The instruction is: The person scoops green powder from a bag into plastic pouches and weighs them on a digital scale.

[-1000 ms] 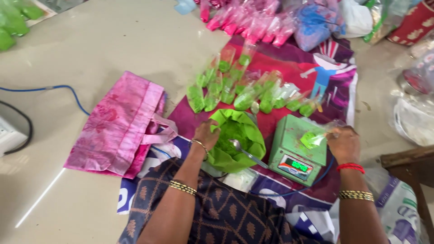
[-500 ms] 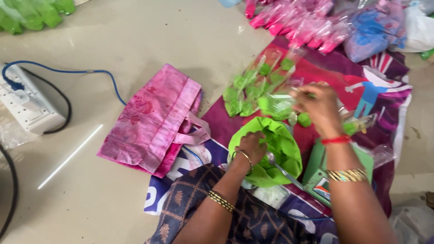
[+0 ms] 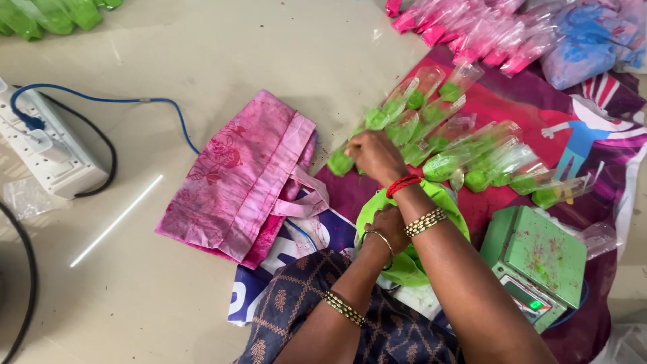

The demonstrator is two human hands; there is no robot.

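While the right hand [image 3: 375, 154] is stretched out across the printed mat [image 3: 593, 128], a clear packet of green powder [image 3: 341, 162] is pinched in its closed fingers at the left end of the row of filled green packets [image 3: 458, 152]. The left hand [image 3: 387, 222] is rested on the rim of the green bag of powder [image 3: 411, 266] in the lap; whether it is gripping the rim or only lying on it cannot be told. A good number of green packets is already laid out on the mat, and powder seems to be left in the bag, so the filling is judged to be under way rather than finished. Nothing is seen on the green weighing scale [image 3: 539, 259]. A pile of pink packets [image 3: 472, 30] lies beyond, and a pink cloth bag [image 3: 242, 175] on the floor [image 3: 202, 40].
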